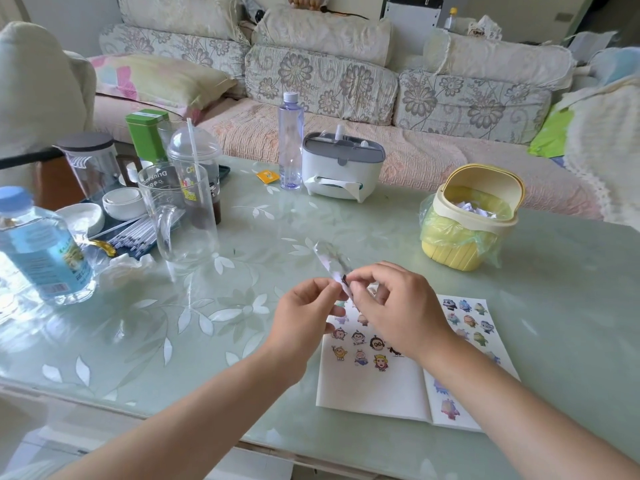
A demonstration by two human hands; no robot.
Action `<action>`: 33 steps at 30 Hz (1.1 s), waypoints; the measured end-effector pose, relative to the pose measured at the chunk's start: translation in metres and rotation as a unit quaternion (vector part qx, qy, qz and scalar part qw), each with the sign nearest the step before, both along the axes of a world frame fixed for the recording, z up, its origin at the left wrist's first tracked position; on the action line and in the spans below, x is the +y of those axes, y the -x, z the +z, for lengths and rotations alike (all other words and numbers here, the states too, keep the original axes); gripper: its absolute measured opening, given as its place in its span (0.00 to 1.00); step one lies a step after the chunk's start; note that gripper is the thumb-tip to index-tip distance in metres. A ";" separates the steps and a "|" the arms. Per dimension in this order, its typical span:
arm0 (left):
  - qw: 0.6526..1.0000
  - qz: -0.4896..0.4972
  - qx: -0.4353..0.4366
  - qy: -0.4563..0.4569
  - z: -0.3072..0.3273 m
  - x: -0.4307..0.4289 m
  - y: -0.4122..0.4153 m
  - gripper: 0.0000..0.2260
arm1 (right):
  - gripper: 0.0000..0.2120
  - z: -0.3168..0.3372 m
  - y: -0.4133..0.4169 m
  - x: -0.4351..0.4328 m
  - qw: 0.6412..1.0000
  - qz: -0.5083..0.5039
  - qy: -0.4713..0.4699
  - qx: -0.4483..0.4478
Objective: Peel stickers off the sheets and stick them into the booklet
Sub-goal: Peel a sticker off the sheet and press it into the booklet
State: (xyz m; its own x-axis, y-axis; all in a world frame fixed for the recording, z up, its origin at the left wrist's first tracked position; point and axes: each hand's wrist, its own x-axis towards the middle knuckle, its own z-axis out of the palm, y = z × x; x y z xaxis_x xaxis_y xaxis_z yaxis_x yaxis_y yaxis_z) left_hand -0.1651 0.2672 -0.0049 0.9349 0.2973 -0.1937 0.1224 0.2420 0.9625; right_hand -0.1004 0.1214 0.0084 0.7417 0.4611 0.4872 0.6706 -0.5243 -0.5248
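Left hand (304, 310): pinched sticker sheet (333, 261) aloft, steadying it.
Right hand (398, 306): pinched its edge, probably peeling.
Booklet (374, 386): open beneath on counter (173, 323), ready.

The glossy glass table (207, 323) bears a matt paper booklet (370, 386) and a clear plastic bottle (290, 143).

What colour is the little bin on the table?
The bin is yellow, with a cream lid and a yellow-green bag; head view.

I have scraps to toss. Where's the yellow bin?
In the head view, the yellow bin stands to the right, beyond the open booklet and right of the white tissue box.
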 end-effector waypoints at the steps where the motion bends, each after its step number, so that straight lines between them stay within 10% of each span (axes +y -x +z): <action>1: 1.000 0.001 -0.006 -0.015 0.001 0.000 -0.001 0.06 | 0.04 0.000 0.000 0.000 1.000 -0.006 -0.006 0.013; 15: 0.938 -0.013 -0.092 -0.334 0.004 0.011 -0.004 0.10 | 0.04 0.010 0.005 0.002 0.996 -0.051 0.004 0.071; 24: 0.936 -0.020 -0.111 -0.334 0.004 0.007 -0.004 0.08 | 0.05 0.010 0.008 0.003 0.991 -0.077 0.079 -0.078; 33: 0.945 -0.015 -0.110 -0.308 0.004 0.008 -0.005 0.10 | 0.07 0.015 0.004 -0.001 0.999 -0.019 0.017 0.020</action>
State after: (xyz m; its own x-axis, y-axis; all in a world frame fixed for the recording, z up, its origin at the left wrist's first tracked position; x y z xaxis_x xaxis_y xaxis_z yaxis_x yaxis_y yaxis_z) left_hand -0.1605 0.2756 -0.0010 0.9420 0.2631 0.2083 -0.1000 -0.3725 0.9226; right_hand -0.1044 0.1205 0.0234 0.7784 0.4477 0.4401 0.6277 -0.5680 -0.5323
